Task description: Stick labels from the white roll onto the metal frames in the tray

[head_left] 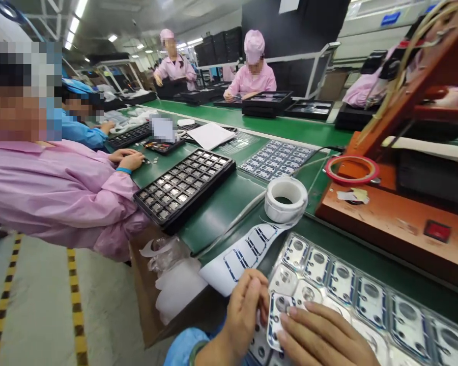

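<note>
My left hand (246,310) and my right hand (320,338) meet at the bottom of the head view over a clear blister tray (370,297) of small round-windowed parts. Both pinch a blue-edged white label (278,317) against the tray's near left corner. A white label roll (286,198) stands on the green bench beyond, and its backing strip (240,259) of blue-outlined labels trails down to my left hand.
A black tray (185,185) of small parts lies left of the roll. A person in a pink coat sits at my left. A brown wooden fixture (389,223) with a red tape ring (351,169) stands at the right. More trays and seated workers line the bench farther back.
</note>
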Available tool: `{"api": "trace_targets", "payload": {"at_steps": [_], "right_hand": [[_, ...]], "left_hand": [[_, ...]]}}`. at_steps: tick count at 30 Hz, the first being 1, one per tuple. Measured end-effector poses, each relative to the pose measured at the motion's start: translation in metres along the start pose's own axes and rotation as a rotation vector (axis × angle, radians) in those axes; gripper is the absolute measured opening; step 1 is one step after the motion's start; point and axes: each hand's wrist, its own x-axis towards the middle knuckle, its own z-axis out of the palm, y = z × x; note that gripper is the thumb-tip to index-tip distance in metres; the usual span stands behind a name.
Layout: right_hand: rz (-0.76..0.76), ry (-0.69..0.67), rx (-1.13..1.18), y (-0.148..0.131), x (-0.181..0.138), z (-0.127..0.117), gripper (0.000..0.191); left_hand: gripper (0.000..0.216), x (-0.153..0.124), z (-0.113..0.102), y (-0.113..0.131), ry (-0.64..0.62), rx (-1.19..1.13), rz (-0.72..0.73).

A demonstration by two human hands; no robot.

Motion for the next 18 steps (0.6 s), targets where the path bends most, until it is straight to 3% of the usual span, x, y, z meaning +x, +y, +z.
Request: {"api": "trace_targets", "payload": {"at_steps": [2,5,8,14,18], "right_hand": [[0.010,-0.087,-0.034,-0.005,0.008,-0.010,0.038],[0.015,-0.229,-0.091,-0.008,0.016,-0.017,0.040],[0.062,-0.209,-0.118,-0.005,0.013,-0.013,0.038],[0.212,-0.299,-0.136,0.001,-0.008,0.012,0.027],[0.309,-0.336,-0.086,0.003,-0.012,0.019,0.023]], "left_hand": [[0.040,-0.003,0.002,-0.001,0.032,0.033,0.082],[0.039,-0.006,0.002,-0.002,0.030,0.194,0.094],[0.039,-0.005,0.002,-0.003,0.035,0.256,0.090],[0.035,-0.004,0.002,-0.004,0.162,0.231,0.158],[0.035,-0.006,0.002,-0.004,0.133,0.324,0.176]]}}
